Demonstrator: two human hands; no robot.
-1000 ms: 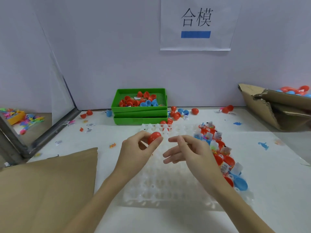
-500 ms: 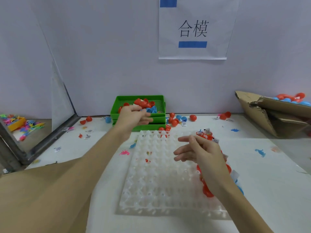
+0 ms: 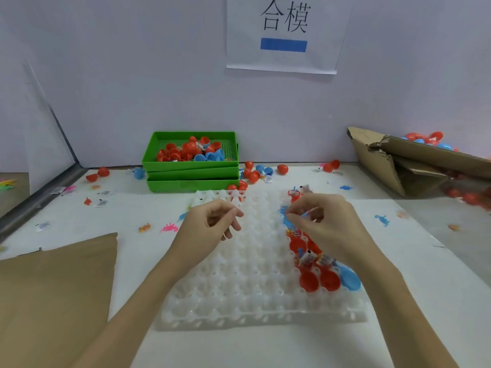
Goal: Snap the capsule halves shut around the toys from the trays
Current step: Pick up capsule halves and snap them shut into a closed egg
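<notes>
Head view: left hand [image 3: 212, 224] loosely curled, empty, over white cell tray [image 3: 255, 293]; right hand [image 3: 326, 221] pinches small blue toy [image 3: 305, 214] above filled capsule halves [image 3: 318, 281]; risk: thin pinch slips, toy falls among cells.

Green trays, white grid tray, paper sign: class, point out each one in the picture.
green trays [image 3: 170, 140]: head view, bare mesh floor of the top tray.
white grid tray [image 3: 239, 293]: head view, empty cells near its middle.
paper sign [image 3: 326, 35]: head view, blank white part.
</notes>
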